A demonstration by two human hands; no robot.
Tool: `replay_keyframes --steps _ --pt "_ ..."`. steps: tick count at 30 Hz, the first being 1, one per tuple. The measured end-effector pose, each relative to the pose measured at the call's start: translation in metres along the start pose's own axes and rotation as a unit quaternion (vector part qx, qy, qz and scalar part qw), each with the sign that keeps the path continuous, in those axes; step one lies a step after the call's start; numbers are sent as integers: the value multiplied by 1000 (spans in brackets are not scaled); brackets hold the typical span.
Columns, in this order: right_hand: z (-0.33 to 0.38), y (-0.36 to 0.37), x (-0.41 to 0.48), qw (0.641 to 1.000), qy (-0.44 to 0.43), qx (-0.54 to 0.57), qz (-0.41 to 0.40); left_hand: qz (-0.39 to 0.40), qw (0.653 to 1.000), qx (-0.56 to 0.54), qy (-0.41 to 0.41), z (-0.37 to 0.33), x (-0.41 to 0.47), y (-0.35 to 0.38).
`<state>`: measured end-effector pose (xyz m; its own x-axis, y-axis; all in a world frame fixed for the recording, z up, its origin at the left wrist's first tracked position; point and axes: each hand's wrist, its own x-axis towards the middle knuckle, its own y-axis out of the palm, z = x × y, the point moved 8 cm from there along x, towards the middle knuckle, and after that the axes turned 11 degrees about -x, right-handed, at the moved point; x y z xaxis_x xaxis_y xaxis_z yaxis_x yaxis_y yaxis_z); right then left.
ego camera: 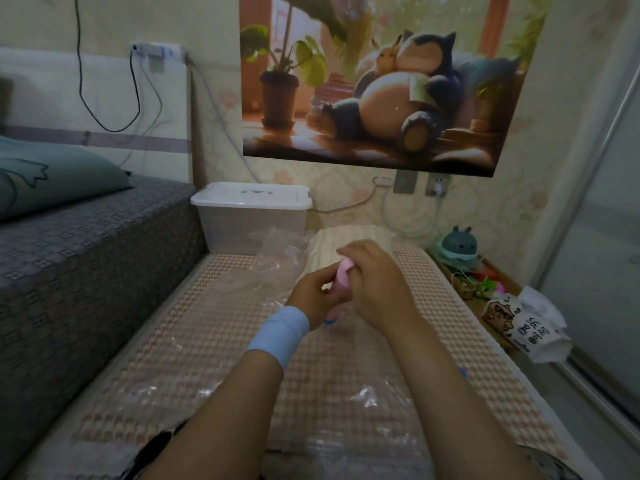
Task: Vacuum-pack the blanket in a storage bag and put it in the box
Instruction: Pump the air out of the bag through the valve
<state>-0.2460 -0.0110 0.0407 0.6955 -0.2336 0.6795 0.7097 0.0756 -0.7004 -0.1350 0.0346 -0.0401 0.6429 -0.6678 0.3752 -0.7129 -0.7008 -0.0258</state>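
Item: pink cylinder, gripped by left hand and right hand.
Clear storage bag overlies mat; lidded box at far-left edge.

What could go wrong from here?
1. The left hand and right hand both grip the pink device. Nothing steadies the clear bag, so it may shift.
2. The bag lies wrinkled on the mat, so air could stay trapped.
3. The box has its lid on and needs opening first.
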Motion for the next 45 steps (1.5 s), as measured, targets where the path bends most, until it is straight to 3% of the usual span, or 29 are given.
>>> replay_keyframes --steps 2,5,7,9,12,14,17,19,21,23,26,28,30,34,36,38,41,42,43,45 --pt "15 -41 10 995 -26 3 -97 -2 1000 -5 1 0 0 -2" --pt "34 -102 11 960 -60 30 -271 -5 1000 10 -3 3 2 -3" --pt "33 -98 6 952 -56 27 -298 2 1000 18 -4 4 3 0" --pt "17 -61 -1 972 -21 21 -234 6 1000 12 -9 6 1 3" --pt "-5 11 -10 1000 21 8 12 5 1000 8 -10 2 -3 3" --pt "-5 15 -9 999 13 1 50 5 1000 -1 -9 0 -5 2" --pt "14 -46 8 994 -24 12 -111 -3 1000 -14 -3 -2 -3 0" --pt "27 -91 11 970 -44 21 -239 2 1000 -5 1 -1 -1 1" --pt "30 -104 7 952 -51 20 -301 9 1000 1 0 1 1 4" --pt "19 -77 2 965 -27 13 -261 12 1000 3 0 2 1 6" --pt "-7 2 -6 999 25 20 -38 13 1000 -12 0 -2 -2 8" --pt "-12 17 -7 999 29 22 27 11 1000 -17 3 -4 -4 7" --pt "-1 -8 2 999 3 19 -33 6 1000 -25 6 -6 -4 5" --pt "32 -96 6 954 -52 -6 -295 7 1000 10 13 -2 0 1" --pt "31 -97 2 943 -46 -13 -330 11 1000 22 12 0 1 3" --pt "15 -66 -3 966 -9 -25 -257 7 1000 21 11 0 0 5" --pt "-5 4 -10 998 21 -55 -6 0 1000 10 8 -3 -2 5" --pt "-6 12 -11 997 14 -63 35 1 1000 12 7 -3 -3 4" --pt "-4 9 -9 998 10 -53 41 2 1000 10 7 -4 -3 4" --pt "7 -22 4 999 0 -26 -29 -1 1000 -1 10 -5 -3 2"
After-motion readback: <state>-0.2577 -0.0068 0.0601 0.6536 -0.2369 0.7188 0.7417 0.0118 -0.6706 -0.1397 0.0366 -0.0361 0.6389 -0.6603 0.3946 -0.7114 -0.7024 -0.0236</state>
